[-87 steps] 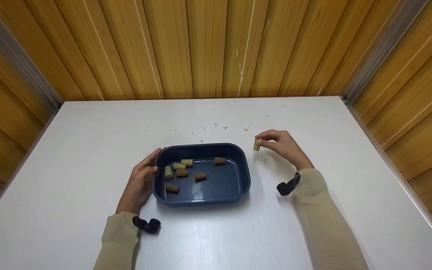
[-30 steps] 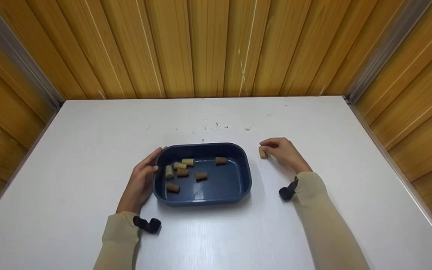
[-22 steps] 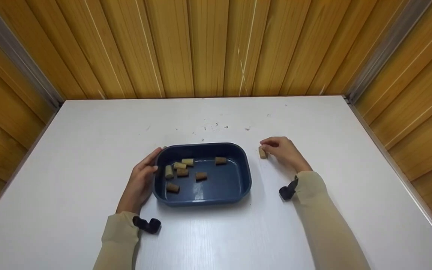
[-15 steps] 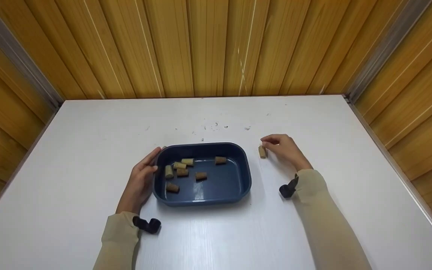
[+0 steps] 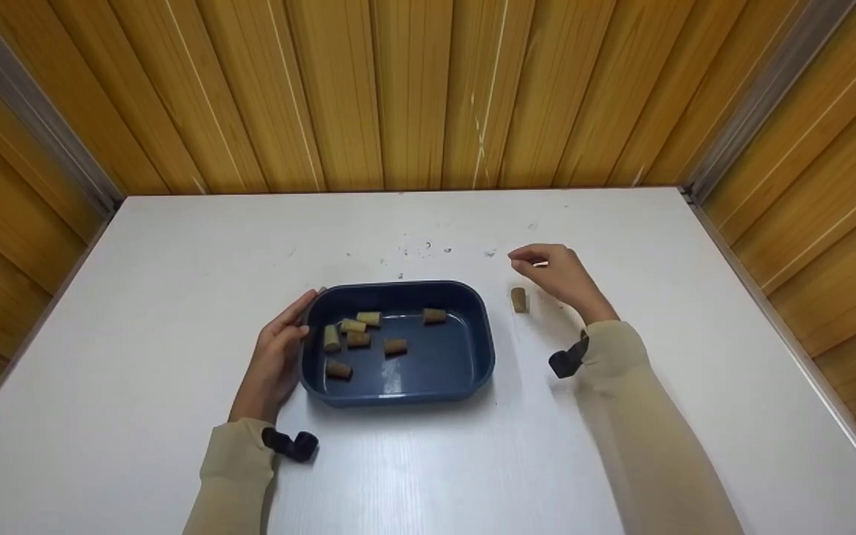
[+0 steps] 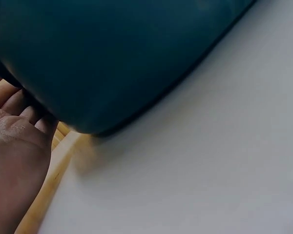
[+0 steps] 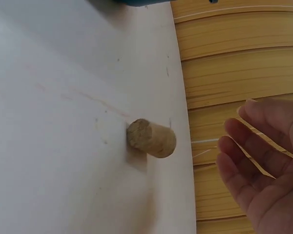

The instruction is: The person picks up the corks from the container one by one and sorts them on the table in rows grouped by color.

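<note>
Looking over the worktop point(image 5: 175, 297) from the near side, I see a tray point(image 5: 428, 370) with seven corks point(image 5: 358, 339) in it, mostly toward its left end, the left grip point(image 5: 277, 351) against its left side, another cork point(image 5: 519, 300) to its right, the right grip point(image 5: 558, 276) behind and right of that, and the wall point(image 5: 413, 96) beyond.

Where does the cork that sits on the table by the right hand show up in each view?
Head: the cork is right of picture centre, just below the right hand.
Left wrist: not in it.
Right wrist: the cork is near the middle, left of the fingers.
Shared landmark: the blue tray, below centre in head, upper left in left wrist, a sliver at right wrist's top edge.
</note>
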### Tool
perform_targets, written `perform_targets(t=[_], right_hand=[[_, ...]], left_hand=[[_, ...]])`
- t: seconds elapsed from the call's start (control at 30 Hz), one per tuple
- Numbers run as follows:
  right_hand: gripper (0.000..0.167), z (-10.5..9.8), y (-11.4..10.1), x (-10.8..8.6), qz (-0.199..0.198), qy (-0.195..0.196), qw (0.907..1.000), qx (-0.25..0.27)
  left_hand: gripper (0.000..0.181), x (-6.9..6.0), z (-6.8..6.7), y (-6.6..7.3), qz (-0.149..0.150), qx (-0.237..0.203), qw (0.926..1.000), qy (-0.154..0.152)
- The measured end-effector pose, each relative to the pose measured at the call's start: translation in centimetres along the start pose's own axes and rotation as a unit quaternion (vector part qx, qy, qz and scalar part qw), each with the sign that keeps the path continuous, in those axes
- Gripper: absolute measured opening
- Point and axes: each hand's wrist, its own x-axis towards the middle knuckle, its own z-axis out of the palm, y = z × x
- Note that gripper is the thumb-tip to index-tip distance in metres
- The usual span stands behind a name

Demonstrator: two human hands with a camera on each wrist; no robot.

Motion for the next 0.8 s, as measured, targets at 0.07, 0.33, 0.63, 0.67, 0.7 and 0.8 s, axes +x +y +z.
perform_targets(t=[0.07,0.33,0.63,0.67,0.7,0.8], right_hand=[[0.033,-0.1,-1.0,0.1,-0.007,-0.004,0.9999,0.006],[0.030,0.4,-5.1,1.0,-0.052,-0.048,0.9973,0.017],[0.029,2.0,-9.2,1.9,-0.100,-0.128,0.9867,0.014],[0.029,2.3,-9.5,2.0,-0.102,-0.137,0.9852,0.012],[0.029,2.7,-9.8,2.2,-0.106,-0.147,0.9834,0.011],[0.029,3.8,-10.4,2.6,-0.115,-0.173,0.9781,-0.003]], left_hand=[[0.058,0.0,0.0,0.0,-0.001,0.001,1.0000,0.003],[0.059,0.1,0.0,-0.1,0.005,0.027,0.9996,0.000],[0.059,0.4,-0.1,-0.3,0.023,0.036,0.9989,-0.019],[0.059,0.4,-0.1,-0.3,0.023,0.036,0.9989,-0.018],[0.059,0.5,-0.1,-0.3,0.023,0.036,0.9989,-0.017],[0.059,0.5,0.0,-0.3,0.017,0.031,0.9993,-0.010]])
